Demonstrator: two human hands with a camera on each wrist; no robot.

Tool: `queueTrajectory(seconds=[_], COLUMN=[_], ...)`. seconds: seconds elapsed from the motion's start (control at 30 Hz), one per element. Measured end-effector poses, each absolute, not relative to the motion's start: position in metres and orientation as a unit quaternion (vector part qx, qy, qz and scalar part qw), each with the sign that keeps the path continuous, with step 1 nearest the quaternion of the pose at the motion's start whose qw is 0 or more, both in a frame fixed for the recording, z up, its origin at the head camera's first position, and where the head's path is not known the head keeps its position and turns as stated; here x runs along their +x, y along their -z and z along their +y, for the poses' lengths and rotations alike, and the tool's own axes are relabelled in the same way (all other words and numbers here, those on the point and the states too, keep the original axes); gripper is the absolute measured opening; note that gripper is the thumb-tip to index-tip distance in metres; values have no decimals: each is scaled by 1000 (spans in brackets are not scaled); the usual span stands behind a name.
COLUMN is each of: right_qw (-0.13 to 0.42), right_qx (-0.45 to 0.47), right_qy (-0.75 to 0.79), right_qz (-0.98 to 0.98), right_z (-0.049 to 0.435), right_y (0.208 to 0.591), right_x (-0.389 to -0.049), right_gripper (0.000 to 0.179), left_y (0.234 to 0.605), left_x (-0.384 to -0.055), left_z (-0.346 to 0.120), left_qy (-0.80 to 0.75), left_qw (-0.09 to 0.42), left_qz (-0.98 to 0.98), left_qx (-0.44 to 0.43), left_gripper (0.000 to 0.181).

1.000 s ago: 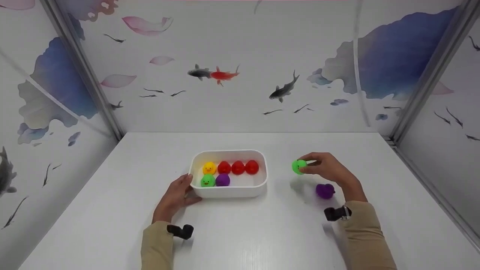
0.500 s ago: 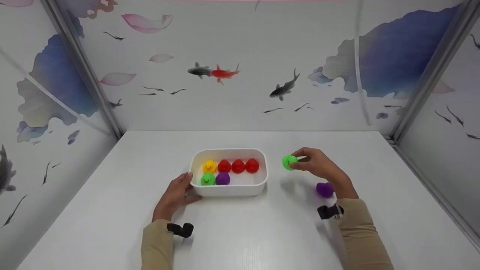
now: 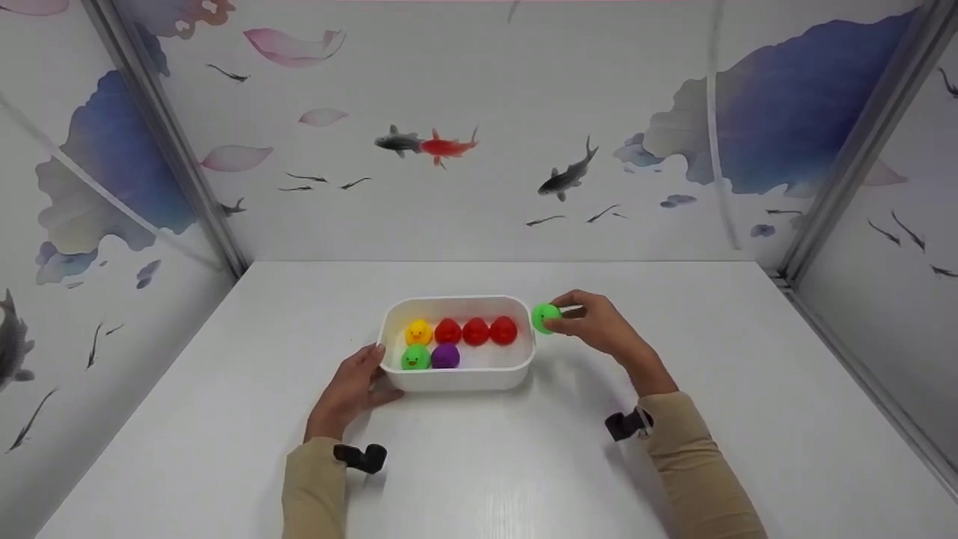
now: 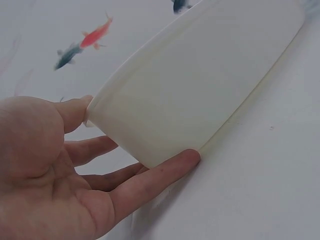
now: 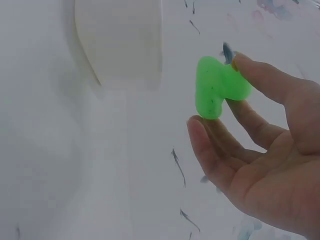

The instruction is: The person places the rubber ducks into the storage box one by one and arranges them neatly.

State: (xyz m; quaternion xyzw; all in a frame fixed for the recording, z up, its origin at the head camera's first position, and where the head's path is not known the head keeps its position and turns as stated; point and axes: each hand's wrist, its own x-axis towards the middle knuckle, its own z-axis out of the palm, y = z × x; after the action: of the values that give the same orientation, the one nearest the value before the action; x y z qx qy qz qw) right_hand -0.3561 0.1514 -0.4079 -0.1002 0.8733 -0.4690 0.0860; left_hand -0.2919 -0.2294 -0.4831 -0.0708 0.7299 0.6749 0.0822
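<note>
My right hand (image 3: 601, 324) pinches a green rubber duck (image 3: 544, 317) at the right rim of a white plastic box (image 3: 458, 382). In the right wrist view that duck (image 5: 209, 85) sits between thumb and fingers, above the table. My left hand (image 3: 349, 391) grips the box's left end, thumb on the rim and fingers low against the wall, as the left wrist view shows. Inside the box stand a yellow duck (image 3: 418, 332), three red ducks (image 3: 476, 331) in a row with it, a green duck (image 3: 415, 358) and a purple duck (image 3: 446, 356) in front.
The white table (image 3: 479, 464) runs back to a white panel (image 3: 479, 75) printed with fish and petals. Similar panels close off both sides, with metal posts (image 3: 161, 142) at the corners. The second purple duck on the table is hidden behind my right wrist.
My right hand has carried the green duck leftward to the box's right rim. Its forearm now covers the purple duck on the table. My left hand and the box stayed put.
</note>
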Motion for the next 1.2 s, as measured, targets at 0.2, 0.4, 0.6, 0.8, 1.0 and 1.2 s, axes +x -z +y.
queueTrajectory(seconds=[0.2,0.4,0.6,0.8,1.0,1.2], right_qw=[87,100,117,126,124,125], right_qx=[-122,-144,-143,-141,-131,-126], right_qy=[479,470,466,465,444,424], right_qz=[865,865,866,865,878,888], right_z=[127,103,81,63,50,43], right_y=[406,406,407,413,422,427], right_x=[-355,-360,-361,-361,-363,-363], right_gripper=[42,38,35,31,31,26], left_y=[483,483,484,485,485,484], left_x=[-290,-291,-293,-292,-291,-291], left_z=[-229,-227,-226,-228,-229,-229], left_qy=[-678,-679,-682,-686,-686,-681], left_qw=[82,81,79,82,81,82], left_qz=[727,724,721,719,718,723], left_qx=[-70,-85,-88,-82,-84,-85], left_gripper=[74,67,62,61,64,68])
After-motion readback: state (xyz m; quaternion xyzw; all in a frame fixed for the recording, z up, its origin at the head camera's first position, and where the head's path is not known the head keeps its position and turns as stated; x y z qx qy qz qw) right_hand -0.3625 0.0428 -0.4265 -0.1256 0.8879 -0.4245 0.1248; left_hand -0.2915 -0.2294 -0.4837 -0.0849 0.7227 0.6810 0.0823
